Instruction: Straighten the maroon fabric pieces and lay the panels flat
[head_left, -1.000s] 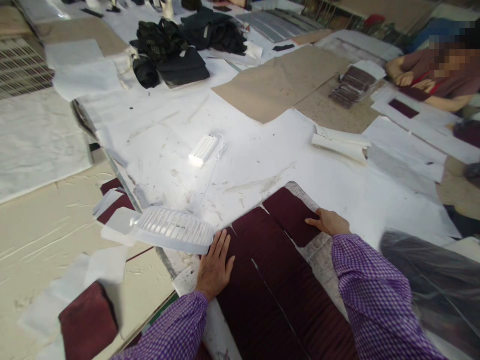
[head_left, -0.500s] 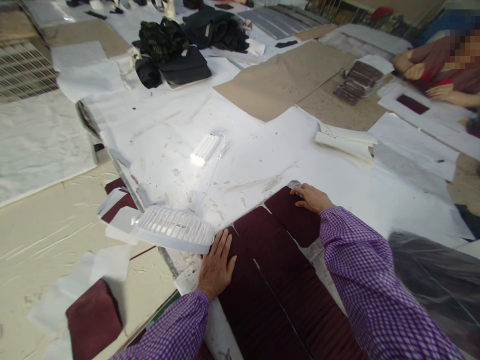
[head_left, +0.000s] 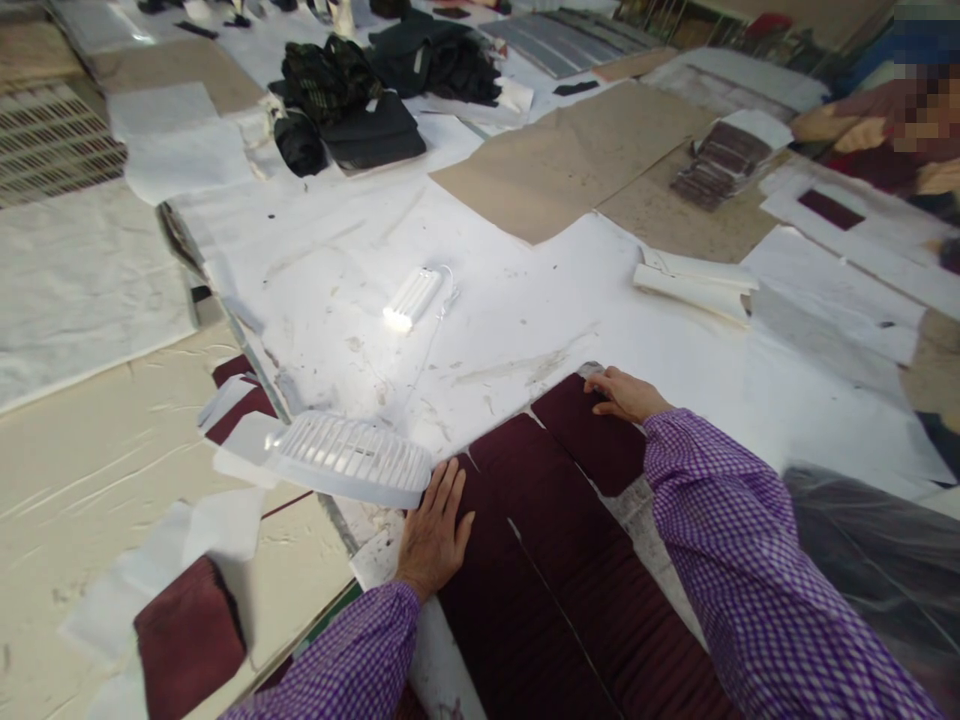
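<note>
Dark maroon fabric pieces lie in overlapping rows, running from the table's middle down to the lower edge of the view. Flat on the left-hand row rests my left hand, its fingers stretched out and its thumb apart. A separate maroon piece lies at the upper right of these rows. My right hand touches its far right edge with bent, parted fingers; nothing is visibly lifted. Close to my left fingertips stands a white slatted, curved plastic object.
A white lamp-like device with a cord lies on the white table. Dark garments are piled at the back. Brown paper spreads behind. A maroon stack sits lower left, and clear plastic sheeting right. A person is at upper right.
Both my hands keep their places on the fabric. At upper right, the other person's arms have shifted. The view has moved very slightly.
</note>
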